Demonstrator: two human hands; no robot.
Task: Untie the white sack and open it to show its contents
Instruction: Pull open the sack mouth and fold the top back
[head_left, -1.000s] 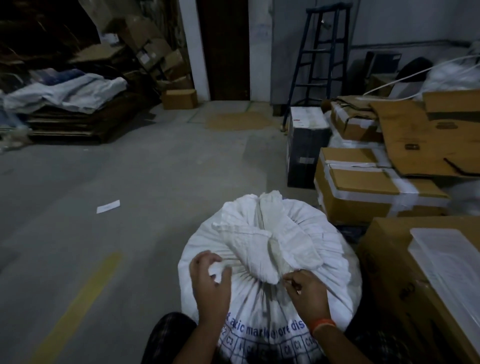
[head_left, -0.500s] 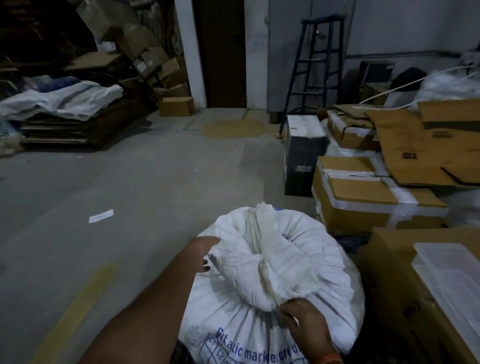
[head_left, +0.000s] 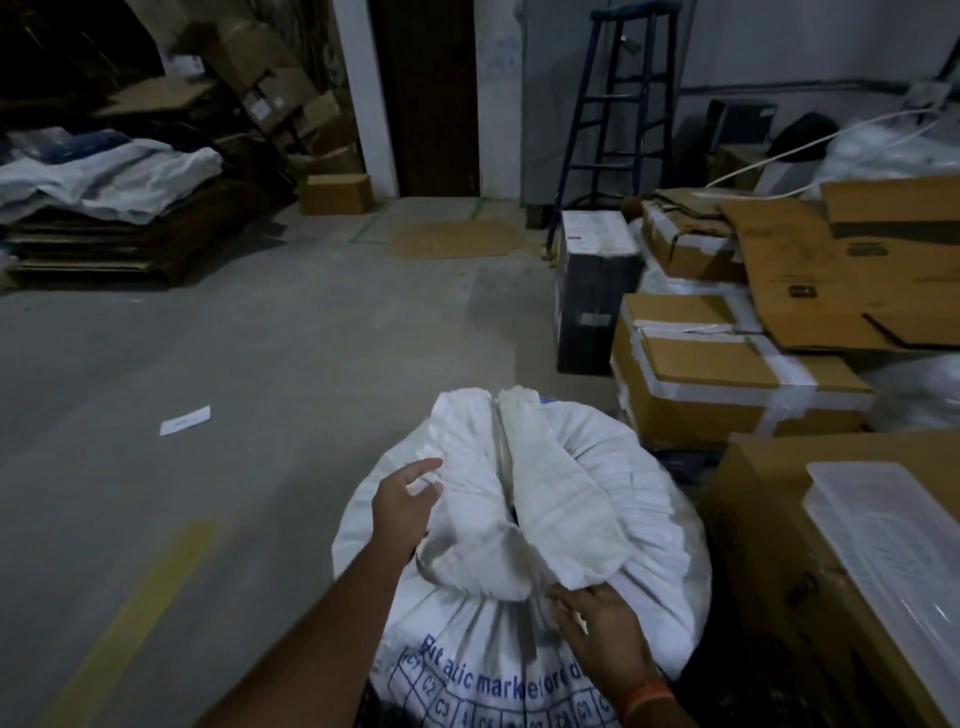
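Standing on the concrete floor (head_left: 270, 364) beside taped cartons (head_left: 727, 374), the white woven sack (head_left: 519, 545) looks full and heavy, its fabric soft but slick. The left hand (head_left: 402, 506) pinches one bunched flap; the right hand (head_left: 605, 631) grips the gathered neck, likely the best hold for untying.

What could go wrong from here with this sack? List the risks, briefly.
1. The white sack is full and rounded; pulling its gathered top sideways might tip it toward the taped cardboard box.
2. The left hand and right hand grip separate folds; an uneven pull may tighten the tie.
3. The light is dim, so the knot is hard to see.
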